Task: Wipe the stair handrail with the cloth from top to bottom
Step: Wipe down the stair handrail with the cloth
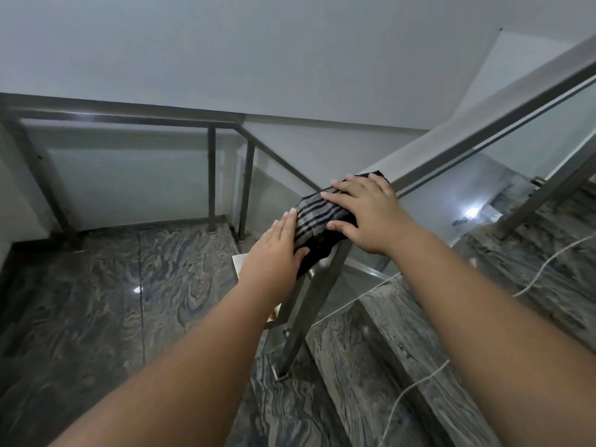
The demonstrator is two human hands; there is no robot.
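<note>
A black and grey striped cloth (314, 225) is draped over the corner of the steel stair handrail (483, 127), where the sloping rail meets its upright post. My right hand (366, 211) lies flat on top of the cloth, fingers spread, pressing it onto the rail. My left hand (275, 253) rests against the cloth's left side, with its thumb on the dark hanging end. The rail runs up to the right from the cloth and down to the left behind it.
Glass panels (529, 146) fill the railing below the handrail. A steel post (306, 311) stands under the cloth on marble stairs (403, 366). A marble landing (96, 301) lies to the left. A thin white cord (416, 387) trails over the steps at right.
</note>
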